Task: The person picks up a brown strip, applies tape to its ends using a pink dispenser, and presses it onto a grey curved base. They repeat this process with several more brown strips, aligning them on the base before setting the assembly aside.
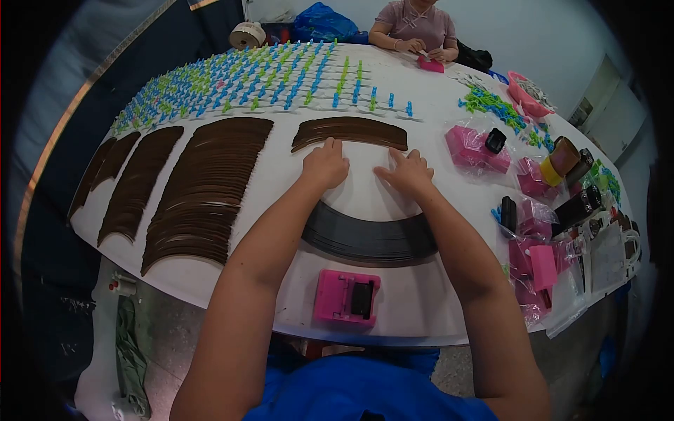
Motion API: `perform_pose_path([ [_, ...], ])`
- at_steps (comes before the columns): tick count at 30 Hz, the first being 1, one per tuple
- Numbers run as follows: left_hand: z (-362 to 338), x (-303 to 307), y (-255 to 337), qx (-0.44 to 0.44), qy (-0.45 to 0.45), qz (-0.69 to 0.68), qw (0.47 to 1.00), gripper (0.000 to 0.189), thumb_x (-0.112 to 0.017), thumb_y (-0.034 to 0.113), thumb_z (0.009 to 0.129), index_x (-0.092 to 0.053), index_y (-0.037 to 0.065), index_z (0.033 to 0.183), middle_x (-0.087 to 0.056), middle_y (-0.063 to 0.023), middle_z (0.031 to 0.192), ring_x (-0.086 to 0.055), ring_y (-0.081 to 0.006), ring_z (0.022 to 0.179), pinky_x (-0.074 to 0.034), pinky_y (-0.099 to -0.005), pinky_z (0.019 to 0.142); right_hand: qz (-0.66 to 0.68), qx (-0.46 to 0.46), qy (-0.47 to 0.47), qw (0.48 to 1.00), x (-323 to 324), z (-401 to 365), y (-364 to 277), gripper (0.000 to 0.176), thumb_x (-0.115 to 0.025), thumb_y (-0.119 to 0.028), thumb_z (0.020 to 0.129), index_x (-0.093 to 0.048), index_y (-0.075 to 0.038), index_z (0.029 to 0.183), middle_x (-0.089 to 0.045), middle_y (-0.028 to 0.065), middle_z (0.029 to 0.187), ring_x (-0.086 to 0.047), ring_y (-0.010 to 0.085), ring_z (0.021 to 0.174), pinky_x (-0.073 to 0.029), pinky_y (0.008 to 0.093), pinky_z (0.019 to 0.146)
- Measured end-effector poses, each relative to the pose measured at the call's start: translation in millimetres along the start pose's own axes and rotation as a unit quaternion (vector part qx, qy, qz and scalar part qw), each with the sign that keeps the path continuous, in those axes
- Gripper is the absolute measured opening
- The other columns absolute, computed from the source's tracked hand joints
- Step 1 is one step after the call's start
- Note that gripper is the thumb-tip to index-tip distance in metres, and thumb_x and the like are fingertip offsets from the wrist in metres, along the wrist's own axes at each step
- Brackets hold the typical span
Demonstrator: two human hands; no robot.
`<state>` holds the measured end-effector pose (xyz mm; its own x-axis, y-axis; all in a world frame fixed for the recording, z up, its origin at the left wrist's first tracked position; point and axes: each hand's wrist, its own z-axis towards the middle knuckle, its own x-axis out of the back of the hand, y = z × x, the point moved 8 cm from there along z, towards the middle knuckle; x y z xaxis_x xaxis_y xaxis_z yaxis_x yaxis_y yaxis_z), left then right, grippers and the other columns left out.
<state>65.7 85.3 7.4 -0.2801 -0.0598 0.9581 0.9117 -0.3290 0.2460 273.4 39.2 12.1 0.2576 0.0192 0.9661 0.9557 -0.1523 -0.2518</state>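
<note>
A stack of brown curved strips (351, 130) lies in an arc ahead of me on the white table. My left hand (326, 165) is at the stack's near edge, its fingertips reaching the strips and its thumb mostly hidden. Close to the right end of the same edge is my right hand (407, 172), fingers spread and thumb pointing inward. Below both hands, a fan of dark grey curved strips (368, 238) rests between my forearms. Nearest my body sits a pink block with a black part (347, 298).
Wider brown strip piles (210, 186) cover the left side. Behind them stand rows of blue and green clips (246, 81). Plastic-wrapped pink blocks (477, 149), tape rolls (559, 160) and a pink basket (528, 95) occupy the right. Another person (419, 31) works across the table.
</note>
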Motion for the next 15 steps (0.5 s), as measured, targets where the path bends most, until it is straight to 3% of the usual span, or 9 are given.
perform_pose_path([
  [15, -11, 6, -4, 0.037, 0.01, -0.001, 0.999, 0.051, -0.061, 0.04, 0.101, -0.055, 0.001, 0.134, -0.056, -0.0198, 0.136, -0.067, -0.0408, 0.114, -0.055, -0.0527, 0.096, 0.008, -0.007, 0.01, 1.0, 0, -2, 1, 0.083, -0.069, -0.071, 0.086, -0.051, -0.032, 0.158, -0.051, 0.0196, 0.147, -0.049, 0.0417, 0.139, -0.041, 0.0587, 0.109],
])
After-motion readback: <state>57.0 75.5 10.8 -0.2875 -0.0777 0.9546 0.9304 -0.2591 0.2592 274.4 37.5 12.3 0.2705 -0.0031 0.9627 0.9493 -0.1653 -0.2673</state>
